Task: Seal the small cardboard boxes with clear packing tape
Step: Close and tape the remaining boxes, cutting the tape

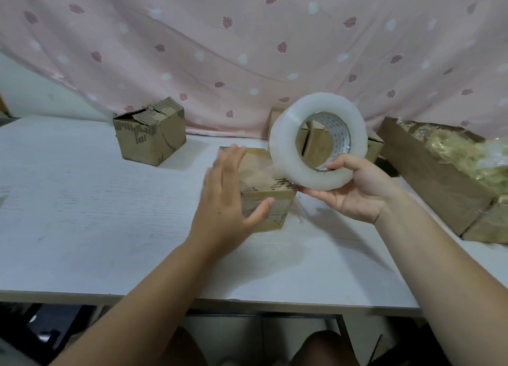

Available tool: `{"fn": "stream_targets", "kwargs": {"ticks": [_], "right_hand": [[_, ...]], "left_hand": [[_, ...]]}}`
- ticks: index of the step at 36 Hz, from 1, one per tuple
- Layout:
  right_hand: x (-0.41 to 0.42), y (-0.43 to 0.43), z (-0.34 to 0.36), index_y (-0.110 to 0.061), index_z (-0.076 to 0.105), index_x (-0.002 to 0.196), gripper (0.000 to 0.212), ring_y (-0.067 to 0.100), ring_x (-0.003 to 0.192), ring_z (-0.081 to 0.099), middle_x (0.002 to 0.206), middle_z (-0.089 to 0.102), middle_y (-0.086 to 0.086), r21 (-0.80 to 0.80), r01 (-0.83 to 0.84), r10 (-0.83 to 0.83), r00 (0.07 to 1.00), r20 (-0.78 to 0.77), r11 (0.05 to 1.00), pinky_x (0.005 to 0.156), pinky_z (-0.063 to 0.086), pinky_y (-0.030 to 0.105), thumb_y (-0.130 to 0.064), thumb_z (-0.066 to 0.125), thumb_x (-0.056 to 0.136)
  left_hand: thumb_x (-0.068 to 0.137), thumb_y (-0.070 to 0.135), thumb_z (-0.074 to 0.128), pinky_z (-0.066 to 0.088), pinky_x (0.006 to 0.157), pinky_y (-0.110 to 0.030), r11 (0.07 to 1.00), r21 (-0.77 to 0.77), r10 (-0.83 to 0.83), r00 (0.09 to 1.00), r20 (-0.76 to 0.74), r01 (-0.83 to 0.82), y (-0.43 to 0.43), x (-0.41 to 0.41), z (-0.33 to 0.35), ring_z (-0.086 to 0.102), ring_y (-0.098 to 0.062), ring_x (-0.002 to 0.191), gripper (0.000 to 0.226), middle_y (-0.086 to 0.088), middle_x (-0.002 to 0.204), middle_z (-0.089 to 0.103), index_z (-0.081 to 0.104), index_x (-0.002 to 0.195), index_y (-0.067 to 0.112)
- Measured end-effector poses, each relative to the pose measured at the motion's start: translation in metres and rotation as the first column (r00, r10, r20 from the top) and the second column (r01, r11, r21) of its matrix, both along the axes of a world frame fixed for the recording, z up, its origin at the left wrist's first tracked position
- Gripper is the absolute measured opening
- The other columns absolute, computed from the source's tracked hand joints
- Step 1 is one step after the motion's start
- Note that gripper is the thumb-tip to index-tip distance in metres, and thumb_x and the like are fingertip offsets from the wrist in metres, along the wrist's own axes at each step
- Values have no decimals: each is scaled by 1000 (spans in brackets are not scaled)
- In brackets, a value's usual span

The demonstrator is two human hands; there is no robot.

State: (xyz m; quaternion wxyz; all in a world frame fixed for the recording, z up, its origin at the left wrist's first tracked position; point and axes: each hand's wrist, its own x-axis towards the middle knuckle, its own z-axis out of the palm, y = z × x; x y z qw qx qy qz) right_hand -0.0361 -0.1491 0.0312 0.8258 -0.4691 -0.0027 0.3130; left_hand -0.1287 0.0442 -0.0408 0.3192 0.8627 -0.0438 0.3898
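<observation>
On the table (82, 200), three small boxes (149, 134); right hand (354, 189) grips one roll (286, 137).

Makeshift home packing corner: pink leaf-print cloth (247, 35) hangs as backdrop behind a white tabletop (82, 214). Worn small cardboard boxes (149, 134) sit on it, open carton (428, 178) of bagged filler at right.

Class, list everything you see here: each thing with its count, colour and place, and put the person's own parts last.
small cardboard boxes: at least three, brown; one back left, one at centre, more partly hidden behind the roll.
tape roll: one, clear; held up right of centre.
table: one, white; under the boxes.
curtain: one, pink with leaf print; behind.
large box: one, brown; far right, holding yellowish filler.
left hand: fingers straight, at the centre box.
right hand: grips the tape roll.
</observation>
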Motion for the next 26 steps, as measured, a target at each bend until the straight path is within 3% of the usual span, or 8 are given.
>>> {"fn": "stream_targets", "kwargs": {"ticks": [4, 6, 8, 12, 15, 18, 21, 26], "right_hand": [[0, 9, 3, 1, 56, 105, 41, 45, 99, 67, 113, 65, 31, -31, 16, -16, 1000, -4, 999, 73, 56, 60, 6, 55, 64], [0, 14, 6, 3, 57, 106, 40, 44, 99, 68, 116, 65, 28, -80, 5, -4, 1000, 9, 997, 65, 59, 55, 6, 55, 67], [1, 18, 10, 2, 56, 120, 41, 41, 105, 66, 124, 62, 25, -150, 12, -6, 999, 35, 989, 61, 60, 49, 5, 54, 79], [-1, 30, 18, -4, 57, 115, 28, 33, 100, 66, 118, 58, 18, -287, 61, -11, 985, 170, 956, 56, 60, 43, -1, 59, 88], [-3, 37, 22, -1, 52, 121, 34, 33, 86, 65, 115, 58, 22, -343, 117, -23, 964, 265, 932, 55, 60, 44, 1, 60, 88], [-5, 42, 25, -3, 49, 126, 40, 31, 84, 63, 108, 57, 20, -412, 133, 20, 938, 347, 902, 58, 61, 42, 3, 58, 88], [-5, 47, 27, -4, 50, 126, 41, 29, 79, 61, 101, 55, 17, -477, 169, 66, 898, 436, 862, 60, 60, 41, 4, 56, 86], [-2, 50, 27, -8, 48, 127, 44, 25, 67, 61, 94, 54, 11, -511, 207, 91, 862, 498, 835, 63, 60, 43, 2, 57, 85]], "left_hand": [[80, 16, 64, 49, 80, -42, 890, 400, 29, 902, 430, -220, -23, -8, -2, 55, -33, 94, 35, -19, 102, 62, 50, 111, 8], [78, 5, 62, 39, 58, -34, 791, 591, -115, 908, 403, -162, -40, -15, -9, 49, -25, 64, 12, -9, 73, 59, 55, 85, 11], [77, 1, 54, 31, 53, -31, 669, 738, -169, 949, 267, -89, -52, -16, -15, 43, -20, 54, 17, -1, 61, 49, 55, 67, 15], [79, 10, 47, 51, 66, -29, 476, 880, -96, 994, 53, -1, -62, -1, -9, 56, -16, 65, 25, 4, 70, 60, 65, 67, 22], [83, 24, 55, 51, 94, -37, 381, 922, 142, 990, 16, -69, -72, 9, 2, 64, -17, 96, 22, 3, 96, 67, 71, 98, 27], [91, 20, 52, 32, 110, -43, 402, 914, 384, 917, -109, -59, -83, 25, 3, 50, -29, 120, 50, -12, 127, 54, 42, 139, 10], [96, 16, 44, 20, 114, -44, 377, 923, 446, 889, -105, -80, -92, 43, -4, 39, -34, 130, 57, -20, 136, 43, 20, 143, -7], [94, 14, 44, 27, 110, -32, 451, 887, 409, 906, -110, -96, -82, 48, -13, 47, -25, 123, 42, -11, 125, 56, 43, 133, 0]]}}
